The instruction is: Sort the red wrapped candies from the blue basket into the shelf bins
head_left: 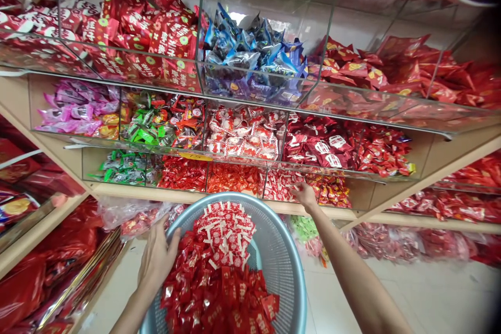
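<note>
A blue-grey plastic basket (287, 250) stands in front of me, holding dark red wrapped candies (219, 297) and a heap of small red-and-white wrapped candies (227, 229). My left hand (156, 255) grips the basket's left rim, its thumb over the edge. My right hand (306, 197) reaches to the lowest shelf, over a bin of red-and-white candies (277, 185). Its fingers are curled together at the bin's right side; what they hold, if anything, is too small to make out.
Clear dividers split the shelves into bins of pink (78, 107), green (148, 133) and red candies (183, 172). Blue packets (250, 52) and red bags (141, 31) fill the upper shelf. Below, plastic bags of sweets (410, 242) lie on the tiled floor.
</note>
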A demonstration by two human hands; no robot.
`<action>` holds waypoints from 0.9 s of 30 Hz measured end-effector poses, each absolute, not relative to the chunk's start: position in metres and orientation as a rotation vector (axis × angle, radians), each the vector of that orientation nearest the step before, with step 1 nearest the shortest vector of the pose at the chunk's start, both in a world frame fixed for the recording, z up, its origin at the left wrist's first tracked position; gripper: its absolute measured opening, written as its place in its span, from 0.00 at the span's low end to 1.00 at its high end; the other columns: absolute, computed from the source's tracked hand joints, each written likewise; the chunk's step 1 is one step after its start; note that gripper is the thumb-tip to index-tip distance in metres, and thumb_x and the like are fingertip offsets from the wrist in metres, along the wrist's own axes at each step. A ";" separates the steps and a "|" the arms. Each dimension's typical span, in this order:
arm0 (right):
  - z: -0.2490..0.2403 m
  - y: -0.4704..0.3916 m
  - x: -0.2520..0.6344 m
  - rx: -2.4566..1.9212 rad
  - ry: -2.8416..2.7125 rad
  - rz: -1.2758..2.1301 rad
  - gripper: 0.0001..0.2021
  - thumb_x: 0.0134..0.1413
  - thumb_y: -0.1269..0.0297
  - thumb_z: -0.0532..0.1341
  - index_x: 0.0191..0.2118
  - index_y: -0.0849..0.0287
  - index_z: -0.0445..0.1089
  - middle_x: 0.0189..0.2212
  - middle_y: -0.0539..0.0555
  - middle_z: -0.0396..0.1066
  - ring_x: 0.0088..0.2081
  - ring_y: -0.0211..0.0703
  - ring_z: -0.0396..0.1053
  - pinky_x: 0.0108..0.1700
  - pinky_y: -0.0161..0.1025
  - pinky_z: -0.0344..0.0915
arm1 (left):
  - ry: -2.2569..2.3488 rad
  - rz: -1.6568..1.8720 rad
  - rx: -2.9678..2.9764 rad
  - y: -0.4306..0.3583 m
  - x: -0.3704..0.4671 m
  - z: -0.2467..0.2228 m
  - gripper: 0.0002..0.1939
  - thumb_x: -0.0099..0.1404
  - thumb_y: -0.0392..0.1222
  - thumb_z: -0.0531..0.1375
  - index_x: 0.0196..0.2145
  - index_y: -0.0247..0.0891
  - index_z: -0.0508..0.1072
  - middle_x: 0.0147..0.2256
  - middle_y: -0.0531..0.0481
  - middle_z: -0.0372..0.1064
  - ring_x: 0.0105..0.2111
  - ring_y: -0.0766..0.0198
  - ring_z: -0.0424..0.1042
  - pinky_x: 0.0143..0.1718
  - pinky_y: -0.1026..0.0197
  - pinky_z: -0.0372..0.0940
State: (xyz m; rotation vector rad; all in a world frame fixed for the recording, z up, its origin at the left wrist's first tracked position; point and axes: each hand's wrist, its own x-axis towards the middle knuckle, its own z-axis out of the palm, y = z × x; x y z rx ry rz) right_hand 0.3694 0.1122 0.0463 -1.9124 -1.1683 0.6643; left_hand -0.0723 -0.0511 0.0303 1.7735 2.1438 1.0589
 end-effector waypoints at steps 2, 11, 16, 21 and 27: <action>0.048 0.111 0.372 -1.834 -1.102 0.722 0.19 0.36 0.57 0.68 0.36 0.62 0.69 0.36 0.58 0.72 0.27 0.41 0.68 0.26 0.37 0.66 | 2.139 1.068 1.780 -0.051 -0.073 0.029 0.29 0.62 0.52 0.50 0.59 0.38 0.55 0.53 0.38 0.61 0.48 0.50 0.66 0.48 0.47 0.63; 0.090 0.077 0.332 -1.324 -0.758 1.076 0.25 0.23 0.58 0.74 0.33 0.57 0.67 0.35 0.52 0.71 0.31 0.39 0.70 0.29 0.34 0.69 | 2.157 1.010 1.829 -0.051 -0.071 0.028 0.29 0.65 0.53 0.48 0.60 0.36 0.53 0.54 0.38 0.59 0.54 0.48 0.61 0.51 0.46 0.61; 0.098 0.022 0.252 -1.227 -1.144 1.239 0.21 0.39 0.52 0.69 0.38 0.57 0.68 0.31 0.51 0.71 0.30 0.39 0.68 0.30 0.36 0.67 | 2.145 1.018 1.844 -0.053 -0.070 0.029 0.28 0.65 0.52 0.48 0.59 0.37 0.53 0.53 0.38 0.60 0.54 0.49 0.60 0.53 0.46 0.60; 0.060 -0.019 0.188 -1.254 -1.583 1.210 0.19 0.42 0.52 0.67 0.37 0.58 0.68 0.35 0.53 0.69 0.35 0.43 0.68 0.32 0.38 0.66 | 2.118 1.055 1.847 -0.053 -0.071 0.028 0.27 0.65 0.51 0.49 0.58 0.37 0.55 0.51 0.39 0.61 0.52 0.51 0.63 0.49 0.47 0.63; 0.028 -0.031 0.152 -1.300 -1.927 1.054 0.11 0.46 0.67 0.65 0.39 0.58 0.68 0.34 0.51 0.70 0.36 0.42 0.66 0.38 0.37 0.62 | 2.114 1.075 1.841 -0.054 -0.073 0.027 0.26 0.65 0.50 0.50 0.58 0.39 0.55 0.50 0.40 0.62 0.51 0.51 0.64 0.46 0.49 0.65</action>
